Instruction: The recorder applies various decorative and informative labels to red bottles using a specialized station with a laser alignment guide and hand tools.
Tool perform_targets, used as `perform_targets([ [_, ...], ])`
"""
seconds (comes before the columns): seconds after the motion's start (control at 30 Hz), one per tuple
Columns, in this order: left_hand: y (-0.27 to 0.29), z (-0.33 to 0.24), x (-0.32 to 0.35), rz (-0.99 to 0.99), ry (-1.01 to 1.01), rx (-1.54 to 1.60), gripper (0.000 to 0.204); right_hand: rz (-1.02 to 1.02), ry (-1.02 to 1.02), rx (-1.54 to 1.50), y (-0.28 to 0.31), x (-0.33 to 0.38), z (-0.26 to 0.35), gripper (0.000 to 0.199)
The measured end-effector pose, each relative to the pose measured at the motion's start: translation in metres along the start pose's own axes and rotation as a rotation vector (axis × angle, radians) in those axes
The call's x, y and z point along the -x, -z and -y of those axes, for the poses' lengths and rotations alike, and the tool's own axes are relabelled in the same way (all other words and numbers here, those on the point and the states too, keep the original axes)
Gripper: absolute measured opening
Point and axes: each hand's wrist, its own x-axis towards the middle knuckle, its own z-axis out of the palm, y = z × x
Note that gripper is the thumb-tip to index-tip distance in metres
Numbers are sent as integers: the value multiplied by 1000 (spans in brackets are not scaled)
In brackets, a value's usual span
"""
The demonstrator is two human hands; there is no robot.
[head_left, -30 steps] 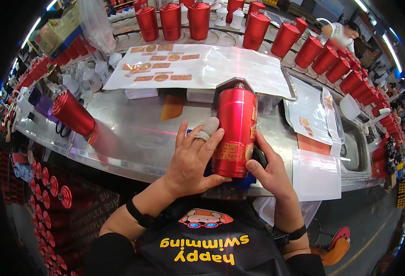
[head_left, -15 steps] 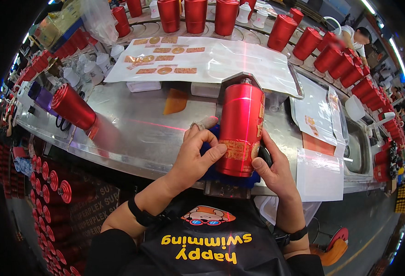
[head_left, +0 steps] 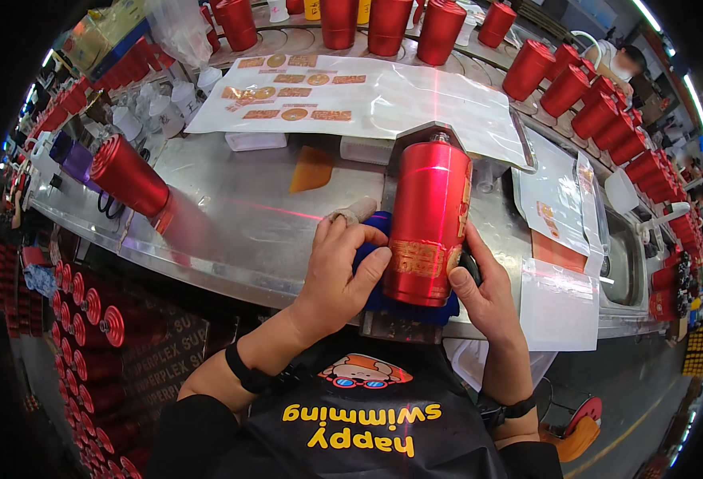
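Observation:
A red metal canister [head_left: 427, 215] lies on a blue padded rest [head_left: 371, 231], its far end against a dark angled bracket [head_left: 427, 132]. Gold patterned decals run round its near end and along its right side, and a thin red light line falls down it. My left hand [head_left: 337, 275] is on the canister's near left side, thumb at its edge and fingers curled, partly hidden; one finger wears a pale cover. My right hand [head_left: 487, 291] grips the near right side, thumb beside the gold decal and fingers behind.
A sheet of gold decals [head_left: 303, 96] lies beyond, near an amber scraper piece [head_left: 311, 169]. Another red canister [head_left: 130, 177] stands left. A curved conveyor carries several red canisters [head_left: 439, 32]. A sink [head_left: 627, 271] is at right, and stacked canisters [head_left: 88, 319] stand below left.
The canisters on the far conveyor have moved to the right. My hands stay at the canister, with the left thumb slightly farther off its face. The view has shifted slightly.

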Motion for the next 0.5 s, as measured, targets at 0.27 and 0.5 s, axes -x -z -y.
perform_targets([
  [0.27,-1,-4,0,-56,-52,-5,18,-5,2,1,-1,0,2,77],
  [0.5,-9,7,-7,-29,134,226,12,-6,-1,0,-1,1,-1,76],
])
